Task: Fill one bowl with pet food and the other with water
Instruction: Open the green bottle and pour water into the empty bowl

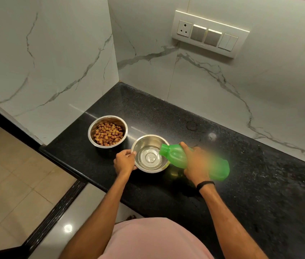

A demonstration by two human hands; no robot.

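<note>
One head-worn view looks steeply down from close above the black counter (260, 174), facing its far corner

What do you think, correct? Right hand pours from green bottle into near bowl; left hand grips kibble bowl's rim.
One error. In the head view the left hand grips the rim of the near bowl, not of the kibble bowl. The right hand does pour from the green bottle into the near bowl.

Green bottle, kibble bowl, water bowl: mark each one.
green bottle (175, 157), head view, ribbed shoulder.
kibble bowl (93, 126), head view, left inner wall.
water bowl (146, 140), head view, far inner wall.
</note>
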